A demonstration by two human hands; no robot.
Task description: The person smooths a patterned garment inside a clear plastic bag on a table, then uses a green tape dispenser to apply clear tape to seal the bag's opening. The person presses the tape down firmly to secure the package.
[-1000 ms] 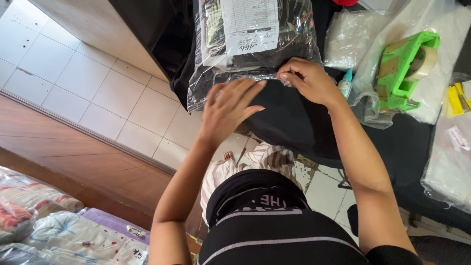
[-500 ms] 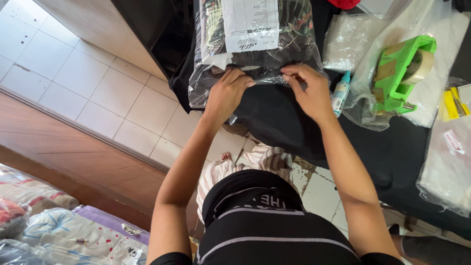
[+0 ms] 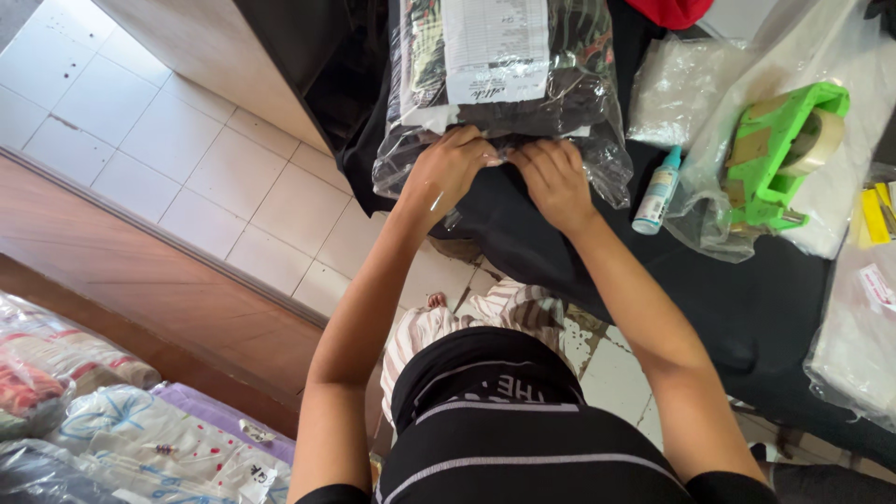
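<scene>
A: Hands first. Left hand (image 3: 450, 168) and right hand (image 3: 553, 175) are both pressing on the near end of the clear plastic package (image 3: 504, 89), the one with dark folded clothing inside and a white paper label (image 3: 495, 47) on top.

B: Where's it sitting?

A: On the black-covered tabletop (image 3: 747, 308), near its left front edge, open end facing the person.

B: Fingers?

A: Curled down on both hands, pinching or tucking the loose plastic flap; fingertips are nearly meeting in the middle. Not wide open. Whether they're actually clamping the film, I cannot tell.

B: Tips for doing it well?

A: I'd say: keep the flap flat, squeeze air out, fold evenly so the edge is lying straight.

B: Other stuff?

A: Green tape dispenser (image 3: 779, 154) toward the right edge, small bottle (image 3: 656, 191) just beside the package, more bagged fabrics (image 3: 112, 420) on the floor.
</scene>
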